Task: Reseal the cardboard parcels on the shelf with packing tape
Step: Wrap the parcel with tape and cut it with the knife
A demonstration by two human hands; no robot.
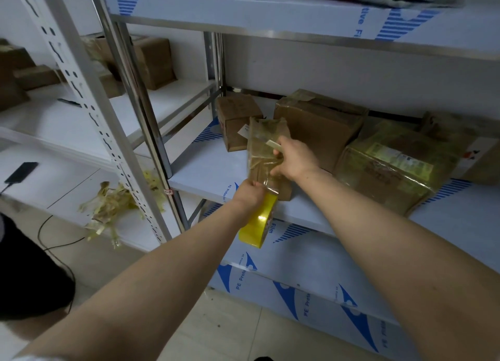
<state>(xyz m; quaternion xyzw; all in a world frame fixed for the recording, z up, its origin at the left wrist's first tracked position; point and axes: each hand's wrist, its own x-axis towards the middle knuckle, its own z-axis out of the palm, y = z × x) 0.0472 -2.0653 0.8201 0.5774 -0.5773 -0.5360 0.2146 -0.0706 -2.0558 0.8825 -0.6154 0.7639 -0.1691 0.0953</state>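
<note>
Cardboard parcel (263,144): small, tall and narrow, standing on end at the front edge of the shelf (205,171). Brown board shows through glossy, wrinkled, yellow-tinted clear tape that covers most of the visible faces. A white label sliver sits at its upper left, and a pale tag lies right by the right fingertips. Motion blur here, so finer print is unreadable.

Right hand (296,157): clasps the parcel's right side at mid height, fingers curled round it.

Left hand (250,196): below and left of the right hand, at the parcel's lower corner, fingers wrapped round the tape roll (258,224). The roll is bright yellow and glossy, hanging beneath the hand in front of the shelf edge.

Strip of tape (269,183): clear film running from the roll up onto the parcel's lower front face, between the two hands. It looks pressed to the board at the top, though the blur leaves that uncertain.

Beyond the hands, same shelf:
- small brown box (235,117), just past the held parcel, to its left
- larger brown box (319,122), behind the right hand, with a loose tape flap on top
- wide box (387,171), right of the right forearm, heavily wrapped in yellowed tape, with a printed label on top

Far left of the left hand, low down: heap of crumpled yellowish tape scraps (113,206).
</note>
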